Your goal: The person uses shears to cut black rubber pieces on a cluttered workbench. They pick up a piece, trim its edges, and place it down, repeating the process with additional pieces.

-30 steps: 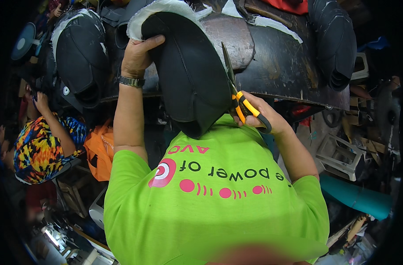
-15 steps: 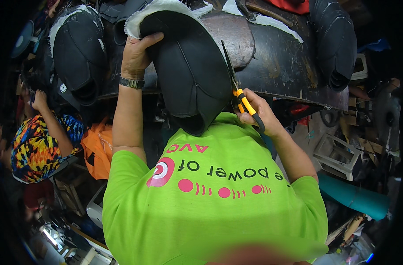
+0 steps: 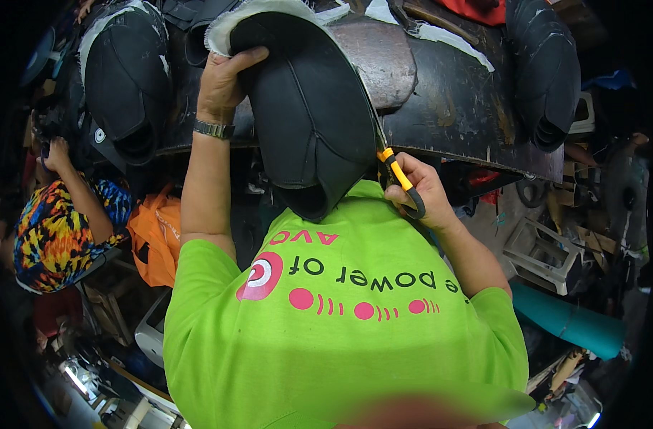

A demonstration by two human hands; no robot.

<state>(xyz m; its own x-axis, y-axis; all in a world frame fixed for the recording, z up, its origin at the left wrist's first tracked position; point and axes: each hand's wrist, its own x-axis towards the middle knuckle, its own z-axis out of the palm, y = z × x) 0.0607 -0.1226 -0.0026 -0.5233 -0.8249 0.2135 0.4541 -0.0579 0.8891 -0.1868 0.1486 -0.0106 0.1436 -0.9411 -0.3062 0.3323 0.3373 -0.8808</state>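
Black piece: upper middle of the frame (image 3: 305, 107), held up in front of the table (image 3: 476, 114), narrow opening toward the chest.
White edging: frayed, wide at the top left of the piece (image 3: 225, 30), down to a thin pale line on its right side.
Left hand: I've got it pinching the top left rim (image 3: 223, 82), thumb on the black face; the fingers behind are mostly hidden.
Right hand: closed round the scissors' grips, right of centre (image 3: 421, 189).
Scissors: yellow-and-black handles near together (image 3: 398, 171), blades along the right edge; I can't tell how far they part.
Cut line: looks like trimming the edging. I'd keep the blades flush with the black border, take short bites, and feed the curve by turning the piece with the left hand.
Watch: tip is hard to make out against the edge; a tilt inward could nick the black skin. I'd keep the rim taut, since slack cloth would probably fold between the blades.
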